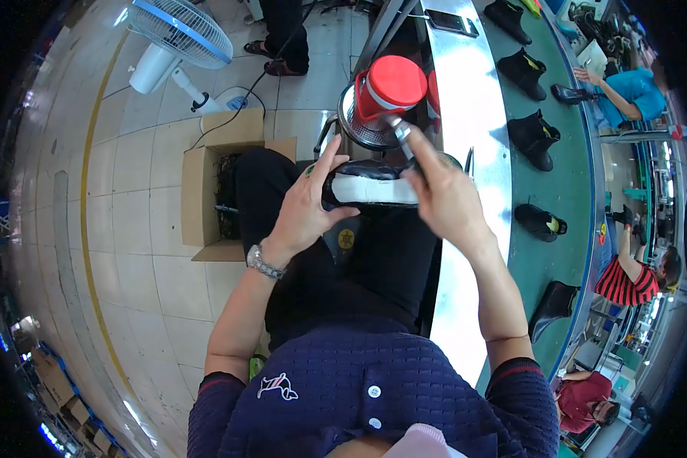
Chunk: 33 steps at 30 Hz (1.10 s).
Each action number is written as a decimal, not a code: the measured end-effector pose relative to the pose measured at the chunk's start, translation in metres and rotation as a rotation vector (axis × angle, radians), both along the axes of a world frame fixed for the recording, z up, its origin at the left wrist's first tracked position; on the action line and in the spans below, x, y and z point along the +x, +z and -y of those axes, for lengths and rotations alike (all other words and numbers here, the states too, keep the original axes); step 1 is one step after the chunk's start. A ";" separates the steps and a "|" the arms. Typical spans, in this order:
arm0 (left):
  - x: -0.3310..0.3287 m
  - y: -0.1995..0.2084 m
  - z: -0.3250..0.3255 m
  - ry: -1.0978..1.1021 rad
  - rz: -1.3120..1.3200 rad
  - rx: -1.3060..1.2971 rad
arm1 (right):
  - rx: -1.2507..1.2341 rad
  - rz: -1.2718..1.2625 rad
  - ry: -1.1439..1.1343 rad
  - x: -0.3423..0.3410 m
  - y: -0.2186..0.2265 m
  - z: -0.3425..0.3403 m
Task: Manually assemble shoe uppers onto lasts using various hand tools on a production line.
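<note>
Over my lap, a black shoe lies on its side or upside down, with a long white strip facing up. My left hand grips one end of it between thumb and fingers. Above its other end, my right hand closes round a hand tool with a metal end, which points away from me. Motion blurs the tool, so its exact kind is unclear. Whether the right hand also touches the shoe cannot be made out.
A red lidded tub sits on a round metal stool ahead. To the right run a steel ledge with a phone and a green conveyor carrying several black shoes. At left are a cardboard box and fan. Other people work beyond.
</note>
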<state>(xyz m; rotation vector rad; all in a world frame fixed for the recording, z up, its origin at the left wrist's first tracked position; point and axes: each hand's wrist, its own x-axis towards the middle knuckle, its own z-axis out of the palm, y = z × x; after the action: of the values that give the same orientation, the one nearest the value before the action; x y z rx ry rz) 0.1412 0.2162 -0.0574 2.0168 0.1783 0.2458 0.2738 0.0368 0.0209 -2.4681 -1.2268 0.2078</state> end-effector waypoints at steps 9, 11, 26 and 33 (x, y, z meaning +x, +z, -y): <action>-0.072 0.022 0.005 0.033 -0.388 -0.462 | -0.158 -0.805 -0.215 -0.034 0.026 0.033; -0.087 0.017 0.007 0.108 -0.346 -0.240 | -0.160 -0.883 -0.179 -0.049 0.030 0.029; -0.107 0.007 0.019 0.207 -0.228 0.157 | -0.610 -0.370 0.564 -0.067 0.049 -0.045; -0.099 0.018 0.010 0.085 -0.477 -0.604 | -0.543 -0.533 0.413 -0.065 0.027 -0.023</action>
<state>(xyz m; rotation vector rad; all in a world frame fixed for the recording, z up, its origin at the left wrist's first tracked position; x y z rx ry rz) 0.0418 0.2067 -0.0399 1.4348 0.5673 -0.2245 0.2089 0.0595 0.0475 -2.2689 -1.5444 1.3685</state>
